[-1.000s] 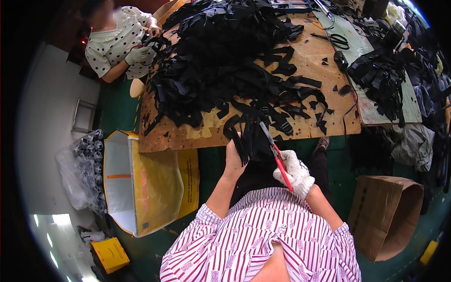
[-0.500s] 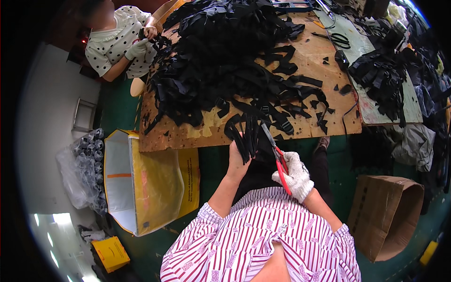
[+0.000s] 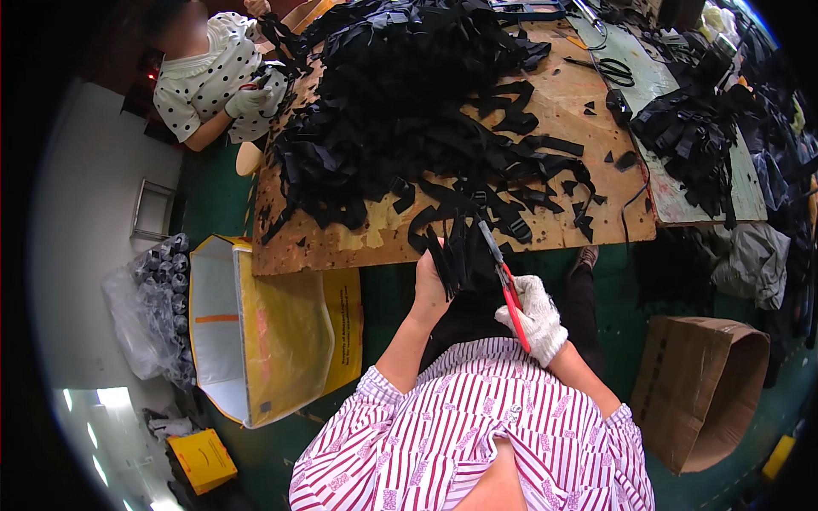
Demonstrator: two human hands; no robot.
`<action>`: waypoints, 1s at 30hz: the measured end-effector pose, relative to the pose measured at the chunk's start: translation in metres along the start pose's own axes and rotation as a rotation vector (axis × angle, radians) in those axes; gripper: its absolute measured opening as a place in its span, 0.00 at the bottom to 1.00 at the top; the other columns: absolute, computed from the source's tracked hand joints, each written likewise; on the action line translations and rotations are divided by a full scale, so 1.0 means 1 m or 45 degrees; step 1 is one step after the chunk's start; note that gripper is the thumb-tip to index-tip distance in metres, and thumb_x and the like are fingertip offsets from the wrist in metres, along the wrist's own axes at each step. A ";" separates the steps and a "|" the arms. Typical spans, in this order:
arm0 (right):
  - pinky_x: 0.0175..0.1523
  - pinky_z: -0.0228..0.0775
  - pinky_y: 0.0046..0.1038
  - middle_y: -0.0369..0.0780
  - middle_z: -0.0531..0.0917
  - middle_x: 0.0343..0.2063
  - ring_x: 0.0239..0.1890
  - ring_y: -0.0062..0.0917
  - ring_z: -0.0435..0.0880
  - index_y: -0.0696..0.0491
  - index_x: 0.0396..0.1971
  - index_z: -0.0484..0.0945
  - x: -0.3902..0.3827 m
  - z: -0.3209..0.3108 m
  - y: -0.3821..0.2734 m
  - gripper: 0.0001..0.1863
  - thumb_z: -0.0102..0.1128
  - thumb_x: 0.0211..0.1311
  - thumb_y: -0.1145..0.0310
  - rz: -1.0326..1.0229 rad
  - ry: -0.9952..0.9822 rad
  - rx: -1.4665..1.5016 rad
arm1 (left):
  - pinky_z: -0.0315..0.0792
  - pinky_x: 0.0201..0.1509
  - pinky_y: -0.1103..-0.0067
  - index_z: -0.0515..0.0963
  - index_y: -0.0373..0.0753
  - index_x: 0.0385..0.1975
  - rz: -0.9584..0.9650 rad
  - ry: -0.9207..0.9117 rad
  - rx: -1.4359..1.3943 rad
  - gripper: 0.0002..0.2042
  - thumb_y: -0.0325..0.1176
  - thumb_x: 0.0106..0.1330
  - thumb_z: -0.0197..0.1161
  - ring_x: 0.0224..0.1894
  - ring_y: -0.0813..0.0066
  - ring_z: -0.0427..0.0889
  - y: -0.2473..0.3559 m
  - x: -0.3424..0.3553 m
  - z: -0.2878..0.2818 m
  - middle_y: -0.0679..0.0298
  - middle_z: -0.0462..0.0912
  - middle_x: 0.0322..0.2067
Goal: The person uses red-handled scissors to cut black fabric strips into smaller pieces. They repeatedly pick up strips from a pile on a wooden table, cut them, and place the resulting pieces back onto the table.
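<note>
My bare left hand (image 3: 429,285) grips a bunch of black straps (image 3: 447,260) at the table's front edge. My right hand (image 3: 530,317), in a white knitted glove, holds red-handled scissors (image 3: 509,289), their metal blades pointing up and away from me beside the straps. Whether the blades touch a strap I cannot tell. Beyond my hands, a big tangled pile of black straps (image 3: 400,94) covers much of the wooden table (image 3: 579,230), with some plastic buckles (image 3: 515,225) among them.
A co-worker (image 3: 200,81) in a dotted top handles straps at left. Black-handled scissors (image 3: 613,74) and more straps (image 3: 690,145) lie at right. A yellow bag (image 3: 281,341) stands below-left of the table, a cardboard box (image 3: 699,396) below-right.
The straps in my left hand have shifted slightly. The scissors' handles have opened slightly since a second ago. The co-worker's hands have moved apart, one rising with straps.
</note>
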State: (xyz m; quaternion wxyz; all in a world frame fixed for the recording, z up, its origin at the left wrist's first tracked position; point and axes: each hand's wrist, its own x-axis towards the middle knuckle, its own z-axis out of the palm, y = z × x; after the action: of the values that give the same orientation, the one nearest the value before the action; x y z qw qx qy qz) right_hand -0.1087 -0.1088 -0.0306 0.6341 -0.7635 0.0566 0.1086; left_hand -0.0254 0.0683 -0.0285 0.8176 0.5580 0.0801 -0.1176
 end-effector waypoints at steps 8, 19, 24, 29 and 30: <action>0.32 0.70 0.25 0.39 0.73 0.29 0.25 0.22 0.74 0.56 0.45 0.64 0.007 -0.001 -0.003 0.24 0.63 0.47 0.70 -0.031 0.014 0.034 | 0.69 0.29 0.85 0.73 0.41 0.30 -0.143 -0.075 -0.118 0.14 0.42 0.70 0.45 0.28 0.86 0.74 0.009 -0.008 0.002 0.71 0.74 0.24; 0.16 0.64 0.17 0.35 0.68 0.23 0.13 0.15 0.67 0.56 0.43 0.62 0.008 -0.016 -0.002 0.18 0.55 0.53 0.76 0.300 0.250 0.647 | 0.70 0.40 0.78 0.71 0.38 0.47 0.084 -0.237 -0.018 0.18 0.23 0.56 0.65 0.36 0.79 0.74 0.015 -0.013 -0.056 0.68 0.75 0.36; 0.16 0.65 0.17 0.36 0.69 0.24 0.13 0.16 0.67 0.57 0.43 0.63 0.008 -0.014 -0.002 0.17 0.54 0.54 0.75 0.299 0.225 0.651 | 0.70 0.44 0.78 0.70 0.38 0.43 -0.022 -0.004 -0.151 0.11 0.25 0.62 0.58 0.35 0.78 0.74 0.049 -0.020 -0.071 0.66 0.74 0.38; 0.16 0.65 0.17 0.35 0.69 0.24 0.13 0.16 0.67 0.57 0.43 0.63 0.008 -0.018 0.002 0.17 0.54 0.54 0.75 0.297 0.279 0.675 | 0.70 0.34 0.84 0.70 0.34 0.35 1.059 0.571 0.980 0.04 0.26 0.65 0.51 0.30 0.80 0.76 0.131 -0.017 -0.065 0.61 0.79 0.30; 0.16 0.65 0.17 0.35 0.69 0.23 0.13 0.15 0.67 0.57 0.43 0.63 0.008 -0.018 0.001 0.17 0.54 0.54 0.75 0.311 0.282 0.689 | 0.71 0.34 0.83 0.70 0.33 0.35 1.184 0.674 1.075 0.04 0.25 0.64 0.52 0.31 0.79 0.77 0.146 -0.016 -0.063 0.60 0.80 0.29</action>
State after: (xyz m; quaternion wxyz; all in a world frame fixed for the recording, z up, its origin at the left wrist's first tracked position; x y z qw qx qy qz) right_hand -0.0994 -0.1259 -0.0307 0.7865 -0.5617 0.2436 0.0811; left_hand -0.0001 0.1797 0.0831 0.4483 0.8156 -0.0235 0.3652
